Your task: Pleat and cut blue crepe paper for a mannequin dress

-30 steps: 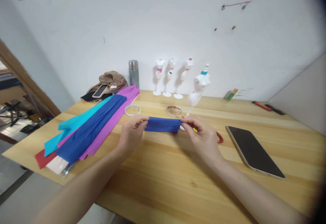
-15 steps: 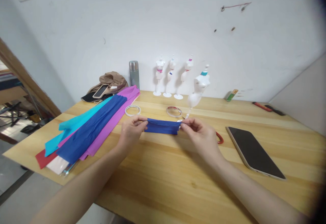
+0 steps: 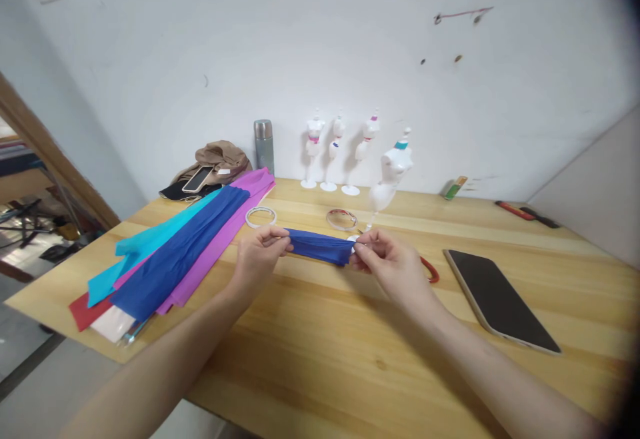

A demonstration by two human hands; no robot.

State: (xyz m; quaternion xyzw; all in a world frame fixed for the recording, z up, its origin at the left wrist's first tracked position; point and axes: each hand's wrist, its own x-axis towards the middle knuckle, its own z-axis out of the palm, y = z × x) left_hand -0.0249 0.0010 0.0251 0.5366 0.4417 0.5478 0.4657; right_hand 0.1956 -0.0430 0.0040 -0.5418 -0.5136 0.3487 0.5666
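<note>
A short strip of dark blue paper or thin cloth (image 3: 320, 247) is stretched between my hands above the table. My left hand (image 3: 261, 252) pinches its left end between thumb and fingers. Its right end is pinched by my right hand (image 3: 387, 259), whose lower fingers curl in under the strip. Just beyond, a white mini dress form (image 3: 393, 169) with a teal band at its neck stands on the table, its base partly behind my right hand. Two tape rolls, a white one (image 3: 261, 208) and a clear one (image 3: 342, 210), lie past the strip.
Long coloured sheets (image 3: 185, 252) lie at the left. Behind them are a brown cloth (image 3: 225, 156), a small phone (image 3: 198, 178) and a flask (image 3: 264, 149). Several banded dress forms (image 3: 313, 142) line the wall. A dark tablet (image 3: 500, 299) and red scissor handle (image 3: 431, 270) are at right.
The strip's lower edge has folded upward, so it looks narrower and slopes down to the right. My right fingers have curled further under its end; my left hand has hardly moved.
</note>
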